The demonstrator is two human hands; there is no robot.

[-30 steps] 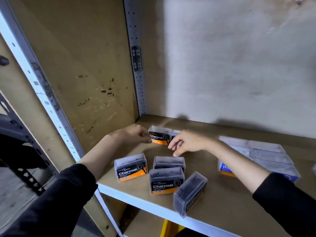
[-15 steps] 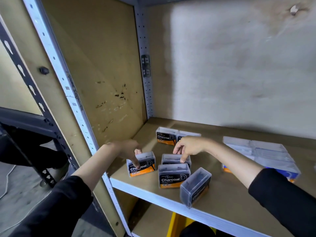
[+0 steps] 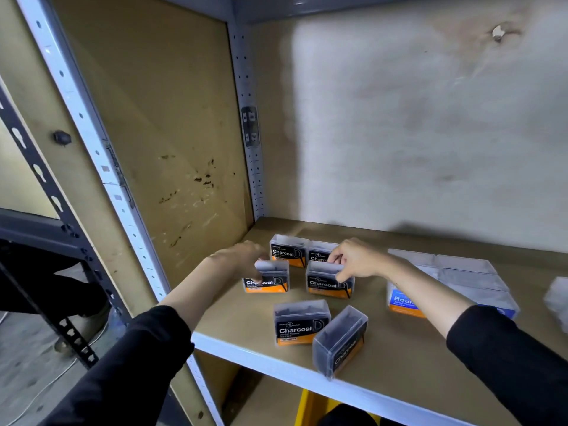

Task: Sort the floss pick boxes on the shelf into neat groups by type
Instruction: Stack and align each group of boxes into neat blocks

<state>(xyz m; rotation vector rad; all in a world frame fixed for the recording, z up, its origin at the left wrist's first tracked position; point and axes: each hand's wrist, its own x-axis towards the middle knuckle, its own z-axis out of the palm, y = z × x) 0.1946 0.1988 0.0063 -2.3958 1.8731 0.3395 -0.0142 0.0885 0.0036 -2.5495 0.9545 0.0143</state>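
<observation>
**Both your hands are on Charcoal boxes**

Your left hand (image 3: pixel 242 256) is curled over the top of a small clear plastic box with a black and orange Charcoal label (image 3: pixel 266 279). Your thumb lies on the front label and your fingers hook over the back, so the hand grips it. Your right hand (image 3: pixel 353 258) pinches a second clear Charcoal box (image 3: pixel 329 281) the same way, with the thumb on the front and the fingers tucked behind the top edge. The two held boxes stand upright, side by side, with a gap between them.

Just behind your fingertips stand two more boxes of the same kind, touching each other: the back-left Charcoal box (image 3: pixel 289 250) and the back-right Charcoal box (image 3: pixel 319 253). Your right hand hides part of the back-right one.

Closer to you than your fingers stands the front Charcoal box (image 3: pixel 299 322). Just beside it on the right is the turned Charcoal box (image 3: pixel 339 339), set at an angle near the shelf's white front edge.

Past your right wrist sits a tight group of clear boxes with blue and orange labels (image 3: pixel 467 279). Your arm covers some of them.

All of it is on the brown wooden shelf board (image 3: pixel 405 358).
</observation>
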